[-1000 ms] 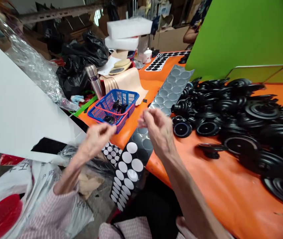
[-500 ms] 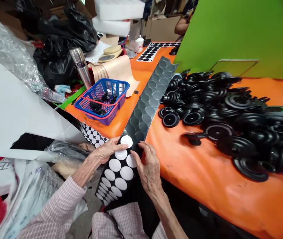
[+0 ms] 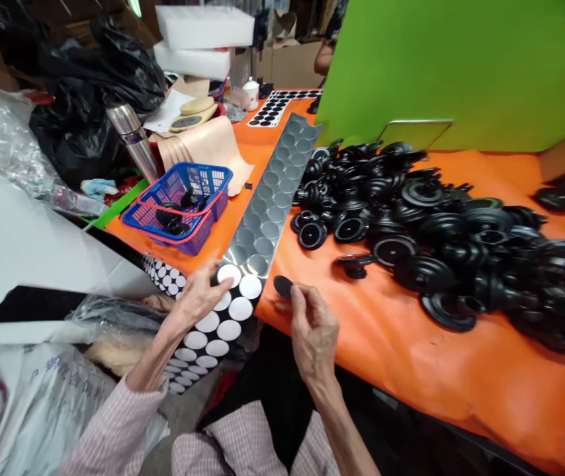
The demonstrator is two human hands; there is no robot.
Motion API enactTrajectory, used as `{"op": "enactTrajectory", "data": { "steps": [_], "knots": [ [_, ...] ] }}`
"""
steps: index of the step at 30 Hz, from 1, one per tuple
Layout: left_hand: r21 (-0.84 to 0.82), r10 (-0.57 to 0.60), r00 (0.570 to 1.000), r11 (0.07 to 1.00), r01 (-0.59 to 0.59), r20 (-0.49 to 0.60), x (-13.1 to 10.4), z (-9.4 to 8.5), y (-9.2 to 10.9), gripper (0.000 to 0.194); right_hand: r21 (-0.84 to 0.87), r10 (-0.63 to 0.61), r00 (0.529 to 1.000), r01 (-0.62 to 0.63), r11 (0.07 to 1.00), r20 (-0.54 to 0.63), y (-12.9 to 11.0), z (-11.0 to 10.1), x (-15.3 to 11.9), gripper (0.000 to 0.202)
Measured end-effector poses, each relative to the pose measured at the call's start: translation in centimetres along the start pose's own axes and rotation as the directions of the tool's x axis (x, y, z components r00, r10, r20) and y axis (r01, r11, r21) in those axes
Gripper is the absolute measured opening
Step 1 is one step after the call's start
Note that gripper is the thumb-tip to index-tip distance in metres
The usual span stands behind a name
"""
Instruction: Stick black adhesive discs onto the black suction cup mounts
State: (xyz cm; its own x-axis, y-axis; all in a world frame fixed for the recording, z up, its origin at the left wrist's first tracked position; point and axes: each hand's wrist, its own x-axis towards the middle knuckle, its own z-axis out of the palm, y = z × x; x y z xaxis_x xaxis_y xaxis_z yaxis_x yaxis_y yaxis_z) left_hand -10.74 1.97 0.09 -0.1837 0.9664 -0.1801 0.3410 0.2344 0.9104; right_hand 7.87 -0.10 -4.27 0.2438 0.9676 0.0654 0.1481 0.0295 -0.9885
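Note:
A long sheet of black round stickers lies on the orange table and hangs over its front edge, where white circles show on black. My left hand grips the sheet's left edge near the table edge, thumb on a white circle. Between the thumb and fingers of my right hand is a black disc, held just right of the sheet. To the right lies a big heap of black round plastic parts, one of them apart from the rest near my right hand.
A blue basket with black parts stands left of the sheet, beside a steel flask and brown paper. A green board rises behind the heap. A person's arm shows at the far back.
My right hand has moved right, away from the sheet, and now has a black disc in its fingers. Another white circle is exposed at the sheet's bend. The view has shifted right.

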Motion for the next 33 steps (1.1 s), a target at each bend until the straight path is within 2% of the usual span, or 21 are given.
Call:
{"op": "enactTrajectory", "data": {
  "steps": [1,2,3,4,5,6,7,8,10,12,14,16,18,19,21,24,27,31,33],
  "knots": [
    [0.141,0.070,0.986,0.989,-0.048,-0.150,-0.4,0.2,0.6,0.035,-0.033,-0.068,0.997,0.067,0.997,-0.020,-0.2,-0.2,-0.4,0.021],
    [0.239,0.111,0.970,0.969,-0.057,-0.218,-0.9,0.5,1.1,0.032,-0.077,-0.153,0.988,0.150,0.986,-0.032,-0.4,-0.3,-0.8,0.018],
    [0.265,0.097,0.978,0.963,-0.045,-0.187,-1.4,1.0,1.6,0.029,-0.120,-0.240,0.970,0.235,0.964,-0.029,-0.5,-0.4,-1.2,0.018],
    [0.216,0.038,0.997,0.976,-0.023,-0.069,-1.8,1.6,2.0,0.028,-0.150,-0.313,0.950,0.308,0.939,-0.008,-0.7,-0.5,-1.7,0.019],
    [0.120,-0.032,0.994,0.993,0.020,0.103,-2.2,2.3,2.4,0.028,-0.163,-0.363,0.931,0.363,0.917,0.027,-0.8,-0.6,-2.1,0.020],
    [0.009,-0.081,0.960,0.997,0.082,0.266,-2.4,3.0,2.7,0.027,-0.158,-0.387,0.919,0.394,0.906,0.075,-0.8,-0.8,-2.4,0.020],
    [-0.093,-0.102,0.924,0.985,0.146,0.369,-2.6,3.8,2.9,0.025,-0.140,-0.382,0.916,0.397,0.907,0.120,-0.9,-1.1,-2.7,0.019],
    [-0.174,-0.106,0.910,0.966,0.190,0.401,-2.8,4.6,3.1,0.022,-0.114,-0.352,0.924,0.369,0.922,0.147,-0.9,-1.6,-2.8,0.021],
    [-0.251,-0.105,0.915,0.944,0.215,0.389,-2.9,6.0,3.7,0.018,-0.048,-0.212,0.971,0.219,0.975,0.114,-0.9,-2.8,-2.9,0.026],
    [-0.194,-0.078,0.892,0.964,0.181,0.446,-2.9,7.4,4.5,0.018,0.043,-0.008,1.000,0.007,0.999,0.017,-0.8,-4.1,-2.6,0.019],
    [-0.043,-0.015,0.880,0.998,0.040,0.474,-2.7,8.9,5.6,0.024,0.132,0.135,0.987,-0.123,0.984,-0.090,-0.8,-5.3,-2.1,0.023],
    [0.112,0.071,0.922,0.986,-0.122,0.380,-1.8,10.8,6.8,0.033,0.170,0.165,0.967,-0.132,0.977,-0.194,-1.0,-6.5,-1.6,0.028],
    [0.184,0.107,0.954,0.969,-0.163,0.279,-0.2,13.0,7.8,0.041,0.160,0.129,0.954,-0.088,0.983,-0.271,-1.4,-8.0,-1.3,0.026],
    [0.165,0.072,0.958,0.979,-0.121,0.278,0.7,14.1,8.1,0.044,0.147,0.112,0.955,-0.074,0.986,-0.276,-1.5,-8.9,-1.3,0.026],
    [0.046,-0.039,0.935,0.999,0.024,0.352,2.5,16.3,8.4,0.042,0.135,0.110,0.966,-0.080,0.988,-0.232,-1.6,-10.6,-1.5,0.025],
    [-0.128,-0.132,0.890,0.970,0.207,0.435,3.8,18.5,8.4,0.023,0.120,0.155,0.975,-0.137,0.983,-0.159,-1.1,-12.9,-2.1,0.024],
    [-0.212,-0.144,0.872,0.940,0.269,0.467,3.3,19.0,8.0,0.008,0.054,0.139,0.981,-0.133,0.990,-0.137,-0.4,-14.2,-2.6,0.023],
    [-0.351,-0.113,0.862,0.881,0.316,0.494,1.7,17.6,6.7,0.016,-0.103,0.046,0.990,-0.060,0.993,-0.132,-0.1,-14.7,-2.5,0.020],
    [-0.447,-0.078,0.851,0.824,0.348,0.519,1.0,16.6,5.7,0.021,-0.103,0.027,0.992,-0.040,0.994,-0.124,-0.4,-14.6,-2.2,0.022]
  ]
}}
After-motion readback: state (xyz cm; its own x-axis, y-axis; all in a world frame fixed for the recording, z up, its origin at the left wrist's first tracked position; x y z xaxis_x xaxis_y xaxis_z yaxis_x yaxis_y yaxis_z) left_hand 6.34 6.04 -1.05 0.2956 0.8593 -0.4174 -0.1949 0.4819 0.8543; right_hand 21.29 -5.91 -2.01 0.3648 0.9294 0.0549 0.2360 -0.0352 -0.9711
